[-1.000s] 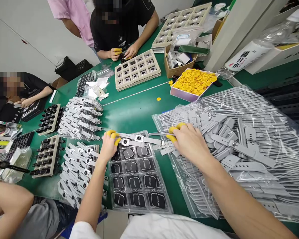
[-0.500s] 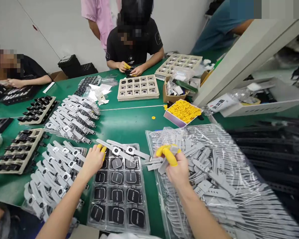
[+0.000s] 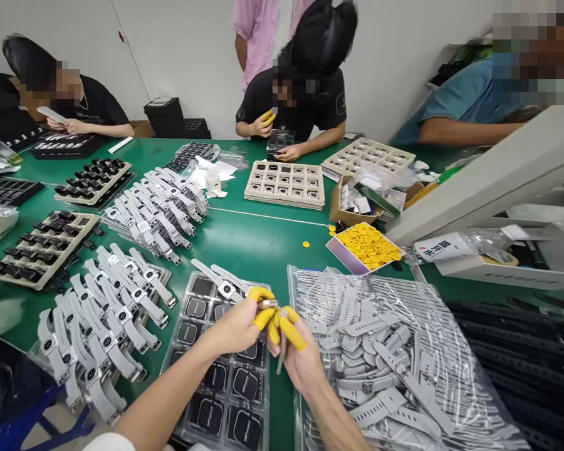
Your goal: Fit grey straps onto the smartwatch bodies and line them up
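Left hand (image 3: 237, 326) and right hand (image 3: 301, 363) pinched together, fingertips (image 3: 263, 317) capped in yellow, on a grey strap piece (image 3: 282, 351) above the tray of black watch faces (image 3: 225, 369); risk: slippage under capped grip, piece dropping among loose grey straps (image 3: 380, 351).

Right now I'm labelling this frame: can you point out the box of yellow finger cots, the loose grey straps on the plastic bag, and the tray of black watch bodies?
box of yellow finger cots (image 3: 342, 258), head view, pink side wall.
loose grey straps (image 3: 380, 351), head view, middle of the pile.
tray of black watch bodies (image 3: 244, 382), head view, one black body near the middle.
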Available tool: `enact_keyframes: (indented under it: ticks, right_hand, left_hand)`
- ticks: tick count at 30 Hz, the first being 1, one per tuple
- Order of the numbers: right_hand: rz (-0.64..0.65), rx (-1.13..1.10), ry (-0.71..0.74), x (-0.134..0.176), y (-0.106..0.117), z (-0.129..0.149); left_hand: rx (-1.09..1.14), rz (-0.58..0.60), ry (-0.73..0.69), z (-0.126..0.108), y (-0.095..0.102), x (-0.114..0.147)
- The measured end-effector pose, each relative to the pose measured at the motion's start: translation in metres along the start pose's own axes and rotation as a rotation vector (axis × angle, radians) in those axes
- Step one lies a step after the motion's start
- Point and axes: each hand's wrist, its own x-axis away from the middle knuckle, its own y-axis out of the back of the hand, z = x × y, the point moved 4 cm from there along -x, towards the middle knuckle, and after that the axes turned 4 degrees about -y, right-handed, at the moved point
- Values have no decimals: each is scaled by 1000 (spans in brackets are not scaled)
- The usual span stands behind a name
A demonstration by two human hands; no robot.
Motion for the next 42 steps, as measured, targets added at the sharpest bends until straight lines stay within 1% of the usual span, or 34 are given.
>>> enact_keyframes:
  ticks: [1, 3, 6, 9, 12, 14, 20, 25, 28, 32, 34, 36, 39, 40, 42]
  right_hand:
    - [-27, 43, -2, -1, 2, -3]
    - [-60, 121, 0, -2, 6, -6]
    - [-33, 213, -31, -2, 10, -11]
    - [41, 284, -134, 0, 12, -14]
    - [65, 290, -223, 2, 12, -12]
    - [55, 253, -236, 2, 10, -7]
    - [21, 201, -217, 1, 1, 1]
    - [7, 189, -201, -1, 7, -4]
    - [-1, 138, -196, -2, 11, -7]
    - [-31, 92, -221, -3, 14, -8]
    - [-24, 92, -240, -3, 13, -6]
    - [-18, 108, -278, -4, 12, -4]
    - [-22, 157, -346, -5, 12, -1]
    - [-19, 171, -358, -5, 11, -1]
    - [-3, 188, -351, -5, 10, -1]
  left_hand:
    - [-20, 10, -27, 7, -9, -1]
    - [-86, 12, -97, 19, -16, -1]
    - [-187, 25, -208, 27, -12, 3]
    - [-275, 50, -290, 24, -5, 5]
    - [-319, 94, -330, 20, -3, 6]
    - [-329, 108, -322, 19, -1, 6]
    - [-332, 76, -270, 23, -2, 8]
    - [-259, 32, -297, 23, -8, 6]
    - [-313, 24, -306, 20, -9, 6]
    - [-377, 69, -297, 13, -7, 8]
    - [-408, 84, -286, 9, -6, 8]
    - [-509, 103, -252, 7, -6, 6]
    - [-679, 173, -173, 8, -8, 2]
    - [-684, 192, -160, 9, -7, 2]
    - [-601, 203, -172, 9, -5, 2]
